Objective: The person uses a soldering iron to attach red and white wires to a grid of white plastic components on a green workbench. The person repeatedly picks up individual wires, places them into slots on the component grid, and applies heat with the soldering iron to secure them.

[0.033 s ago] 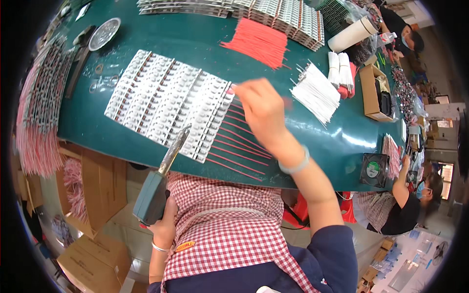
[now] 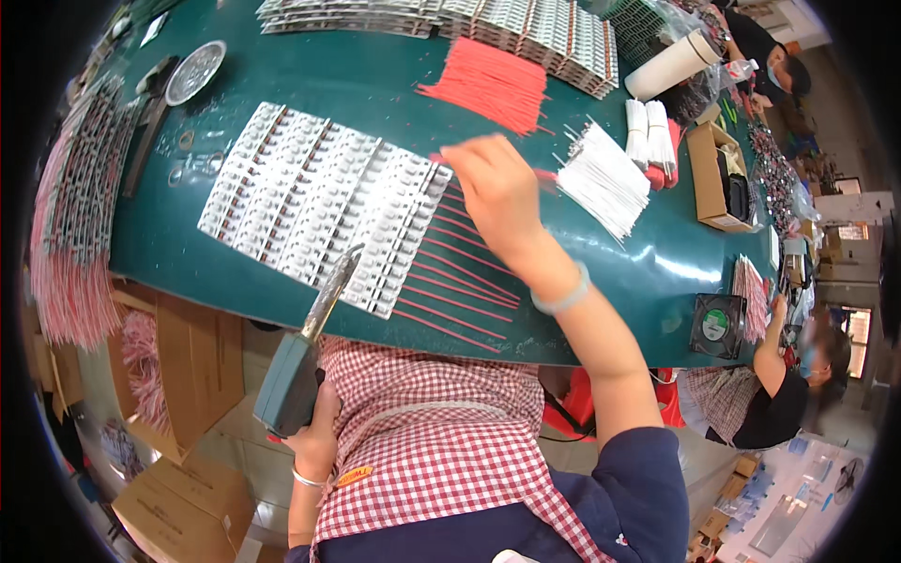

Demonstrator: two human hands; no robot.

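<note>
My left hand [image 2: 317, 430] is wrapped round the dark grey-green handle of a soldering iron [image 2: 287, 383]. The iron's bent tip hangs over the lower right part of a white panel of small circuit boards [image 2: 319, 199] lying on the table. At the panel's upper right corner, my right hand [image 2: 502, 192] pinches a red wire [image 2: 546, 175], mostly hidden by the fingers and blurred. Several red wires [image 2: 460, 283] run side by side from the panel's right edge, below that hand. Whether the tip touches the panel, I cannot tell.
Past the panel lie a red wire pile [image 2: 493, 84] and a white wire pile [image 2: 605, 180] on the green table [image 2: 319, 70]. Stacked panels [image 2: 535, 38] stand behind. A metal dish [image 2: 195, 73], wired strips [image 2: 80, 216], a small fan [image 2: 718, 326] and a carton [image 2: 718, 178] are around.
My right hand has shifted slightly up and left at the panel's corner. The left hand and the soldering iron stay almost where they were.
</note>
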